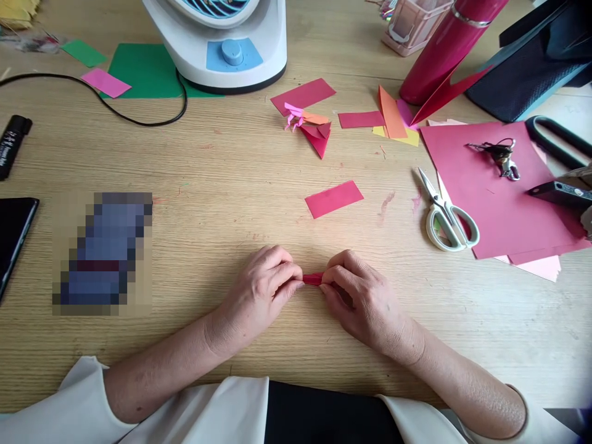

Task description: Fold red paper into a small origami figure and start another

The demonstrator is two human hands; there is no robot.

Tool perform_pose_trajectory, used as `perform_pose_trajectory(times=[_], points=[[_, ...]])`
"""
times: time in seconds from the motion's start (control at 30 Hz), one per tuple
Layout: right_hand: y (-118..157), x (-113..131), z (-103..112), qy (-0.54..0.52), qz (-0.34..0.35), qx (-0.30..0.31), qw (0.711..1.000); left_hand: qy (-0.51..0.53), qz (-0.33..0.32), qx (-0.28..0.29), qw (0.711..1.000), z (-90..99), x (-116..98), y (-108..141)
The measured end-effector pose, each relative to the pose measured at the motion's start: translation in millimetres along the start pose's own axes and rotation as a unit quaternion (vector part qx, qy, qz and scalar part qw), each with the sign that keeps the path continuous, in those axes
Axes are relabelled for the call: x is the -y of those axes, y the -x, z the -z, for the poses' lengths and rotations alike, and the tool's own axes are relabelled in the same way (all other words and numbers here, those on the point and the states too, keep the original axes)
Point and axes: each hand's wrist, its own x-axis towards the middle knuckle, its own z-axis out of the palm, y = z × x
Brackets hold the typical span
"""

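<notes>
A narrow folded strip of red paper spans the gap between my two hands, just above the near part of the table. My left hand pinches its left end between thumb and fingers. At the other end, my right hand grips it the same way, fingertips hiding that end. Just beyond my hands lies a flat red paper rectangle. Farther back, a folded red paper triangle touches small pink folded pieces and an orange one. Scissors rest to the right, blades pointing away.
A white fan base stands at the back on green paper, its black cable curving left. Large red sheets carry keys at right. A red bottle stands behind. A pixelated patch and black marker are left.
</notes>
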Motion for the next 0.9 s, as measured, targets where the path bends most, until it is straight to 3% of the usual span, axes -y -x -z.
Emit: perform_pose_trajectory(times=[0.57,0.9], points=[[-6.5,5.1,3.8,-0.034,-0.073,0.019,0.997,-0.033,0.02,-0.015,0.999,-1.0,-4.2,-1.0],[-8.2,-0.4,-1.1,-0.045,-0.063,0.009,0.997,-0.096,0.051,-0.026,0.994,0.0,-6.2,0.7]])
